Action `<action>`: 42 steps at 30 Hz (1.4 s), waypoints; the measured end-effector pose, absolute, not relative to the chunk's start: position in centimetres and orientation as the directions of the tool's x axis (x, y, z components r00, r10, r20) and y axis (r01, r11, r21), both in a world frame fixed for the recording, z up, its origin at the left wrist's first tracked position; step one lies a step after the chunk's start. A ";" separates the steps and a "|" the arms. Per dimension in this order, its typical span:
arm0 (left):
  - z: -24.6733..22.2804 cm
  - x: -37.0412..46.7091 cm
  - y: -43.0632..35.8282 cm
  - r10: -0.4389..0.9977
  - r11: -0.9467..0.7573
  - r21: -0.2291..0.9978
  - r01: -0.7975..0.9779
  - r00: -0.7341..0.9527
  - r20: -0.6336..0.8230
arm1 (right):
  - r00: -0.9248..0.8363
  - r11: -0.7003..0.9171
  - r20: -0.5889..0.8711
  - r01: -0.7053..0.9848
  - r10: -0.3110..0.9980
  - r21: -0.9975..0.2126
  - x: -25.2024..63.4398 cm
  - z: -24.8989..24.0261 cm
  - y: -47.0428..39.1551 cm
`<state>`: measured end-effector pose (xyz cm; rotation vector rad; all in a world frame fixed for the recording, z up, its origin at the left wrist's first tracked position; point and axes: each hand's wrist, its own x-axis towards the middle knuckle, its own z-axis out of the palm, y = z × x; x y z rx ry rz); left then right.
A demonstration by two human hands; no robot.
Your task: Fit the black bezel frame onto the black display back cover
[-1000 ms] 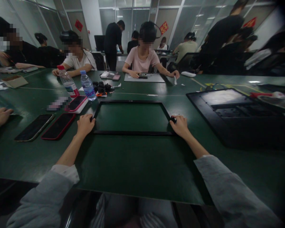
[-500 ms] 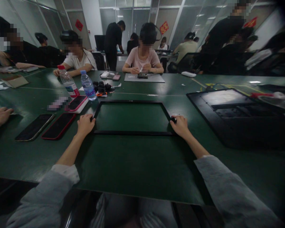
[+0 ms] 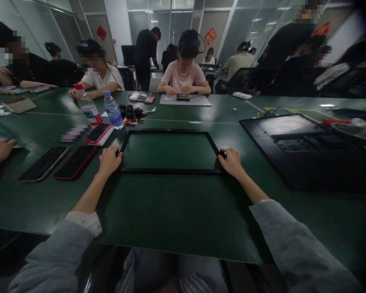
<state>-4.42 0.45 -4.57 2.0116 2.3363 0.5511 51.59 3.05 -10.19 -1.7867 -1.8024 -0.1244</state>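
A thin black rectangular frame, like a monitor bezel, lies in front of me with the green table showing through its middle. Its left side is gripped by my left hand, fingers closed around the edge. On the opposite side my right hand is closed on the frame in the same way. Both forearms stretch forward over the table. To the right of the frame lies a large black panel, probably a monitor back cover, with a recessed middle.
Left of my hand lie a red-edged phone, a second dark phone and a pink-cased phone. A red-capped bottle and a blue-capped bottle stand behind them. Another person's hand rests at far left. A person sits opposite.
My hands and the black frame stay where they were. The person opposite has lowered their hands slightly over the small object on their mat.
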 end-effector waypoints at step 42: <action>-4.6 -4.6 0.6 0.958 0.114 0.281 0.953 -0.181 0.225 | 0.064 0.082 0.469 0.955 0.881 -0.285 51.6 -10.3 3.2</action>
